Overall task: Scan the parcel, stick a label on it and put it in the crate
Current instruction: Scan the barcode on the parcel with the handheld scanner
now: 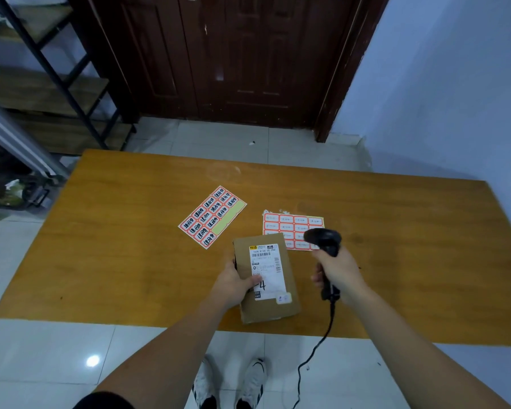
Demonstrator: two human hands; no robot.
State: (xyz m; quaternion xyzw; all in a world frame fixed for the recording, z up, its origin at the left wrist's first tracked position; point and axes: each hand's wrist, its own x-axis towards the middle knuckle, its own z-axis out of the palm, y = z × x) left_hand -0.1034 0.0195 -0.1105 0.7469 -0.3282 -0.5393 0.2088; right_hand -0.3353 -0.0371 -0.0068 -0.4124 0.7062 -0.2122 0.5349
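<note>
A brown cardboard parcel [281,304] with a white shipping label on top is held just above the near part of the wooden table [130,261]. My left hand [233,286] grips its left edge, thumb on the label. My right hand [338,273] holds a black barcode scanner [325,240] by the handle, its head to the right of the parcel's far end and angled toward it. Two sheets of orange-bordered labels lie beyond: a written sheet [211,216] and a mostly blank sheet [292,227], partly hidden by the parcel and scanner. No crate is in view.
The scanner's cable [322,340] hangs off the table's front edge to the tiled floor. A dark wooden door [233,54] stands behind the table, a metal shelf [56,84] at the left, a blue wall at the right. My shoes [230,385] show below.
</note>
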